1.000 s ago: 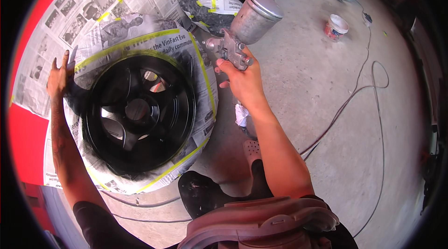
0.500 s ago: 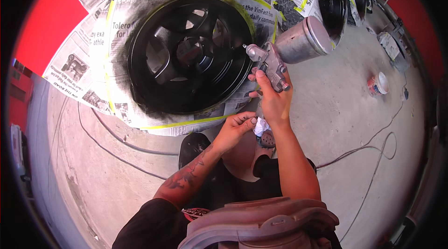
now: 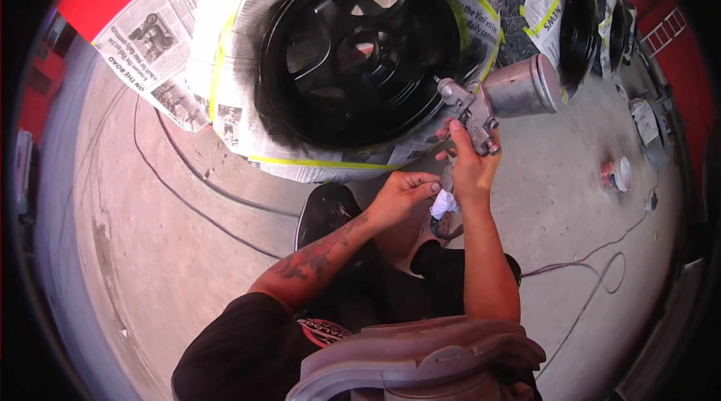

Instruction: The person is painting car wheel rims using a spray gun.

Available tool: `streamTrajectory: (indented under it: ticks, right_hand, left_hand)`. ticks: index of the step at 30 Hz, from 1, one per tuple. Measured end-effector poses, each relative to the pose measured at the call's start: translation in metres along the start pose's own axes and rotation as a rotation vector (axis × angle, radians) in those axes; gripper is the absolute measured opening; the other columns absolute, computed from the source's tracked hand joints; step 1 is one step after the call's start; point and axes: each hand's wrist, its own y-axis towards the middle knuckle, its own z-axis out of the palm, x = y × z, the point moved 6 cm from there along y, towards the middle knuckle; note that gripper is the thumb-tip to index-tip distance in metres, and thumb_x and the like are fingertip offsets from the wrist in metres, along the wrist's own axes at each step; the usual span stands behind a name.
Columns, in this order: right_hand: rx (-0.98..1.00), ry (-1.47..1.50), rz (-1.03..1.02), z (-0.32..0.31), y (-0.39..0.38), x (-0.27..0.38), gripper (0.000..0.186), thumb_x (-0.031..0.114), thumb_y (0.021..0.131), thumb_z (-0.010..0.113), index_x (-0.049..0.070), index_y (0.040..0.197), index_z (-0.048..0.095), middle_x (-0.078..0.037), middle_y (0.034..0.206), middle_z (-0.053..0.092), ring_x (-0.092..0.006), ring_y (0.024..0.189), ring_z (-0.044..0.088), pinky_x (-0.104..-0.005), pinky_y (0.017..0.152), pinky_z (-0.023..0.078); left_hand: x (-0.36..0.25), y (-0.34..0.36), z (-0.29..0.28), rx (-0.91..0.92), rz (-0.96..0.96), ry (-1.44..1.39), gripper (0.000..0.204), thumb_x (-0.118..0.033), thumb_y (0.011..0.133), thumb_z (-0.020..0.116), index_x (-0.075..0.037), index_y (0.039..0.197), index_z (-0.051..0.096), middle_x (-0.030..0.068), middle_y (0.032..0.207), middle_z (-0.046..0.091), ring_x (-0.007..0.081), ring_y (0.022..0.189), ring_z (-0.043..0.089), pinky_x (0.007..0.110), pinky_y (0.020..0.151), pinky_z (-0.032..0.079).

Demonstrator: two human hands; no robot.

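My right hand grips a silver spray gun with a metal cup on its side. My left hand pinches the lower end of the gun's handle, beside a white wad of cloth or paper wrapped there. Above both hands, a glossy black five-spoke wheel lies surrounded by newspaper masking edged with yellow tape. The gun's nozzle points toward the wheel's lower right rim.
More masked tyres with black rims stand in a row at upper right. A paint bucket, a grey container, loops of hose and a ladder are at right. Dark hoses run over the concrete floor at left.
My left hand has left the masking beside the wheel and come down to the gun's handle. The view has swung, so the wheel sits higher and further right in the picture.
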Motion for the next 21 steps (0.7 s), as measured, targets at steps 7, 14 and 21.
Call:
streamTrajectory:
  ticks: [7, 14, 21]
  right_hand:
    - [-0.018, -0.032, -0.021, -0.001, -0.007, -0.001, 0.030, 0.018, 0.095, 0.066, 0.002, 0.118, 0.057, -0.010, 0.099, 0.068, -0.0172, 0.082, 0.068, -0.0283, 0.054, 0.053]
    - [0.056, -0.082, -0.084, 0.009, -0.010, 0.009, 0.032, 0.015, 0.094, 0.067, 0.001, 0.120, 0.057, -0.010, 0.099, 0.068, -0.0167, 0.082, 0.068, -0.0273, 0.054, 0.053]
    - [0.198, -0.033, -0.022, 0.027, -0.014, 0.004, 0.031, 0.012, 0.092, 0.067, 0.000, 0.119, 0.059, -0.010, 0.099, 0.069, -0.0160, 0.082, 0.068, -0.0265, 0.055, 0.054]
  left_hand:
    - [0.005, -0.005, 0.003, 0.021, -0.043, -0.051, 0.025, -0.019, 0.099, 0.064, 0.003, 0.110, 0.069, 0.0000, 0.094, 0.067, 0.0062, 0.088, 0.058, 0.025, 0.081, 0.048]
    - [0.009, -0.007, -0.001, 0.014, -0.037, -0.027, 0.025, -0.017, 0.100, 0.062, 0.004, 0.112, 0.068, 0.0013, 0.098, 0.068, 0.0069, 0.091, 0.059, 0.026, 0.084, 0.048]
    - [0.002, -0.021, -0.005, -0.102, 0.032, -0.041, 0.023, -0.011, 0.098, 0.063, 0.006, 0.113, 0.068, 0.0021, 0.098, 0.070, 0.0060, 0.091, 0.059, 0.024, 0.083, 0.049]
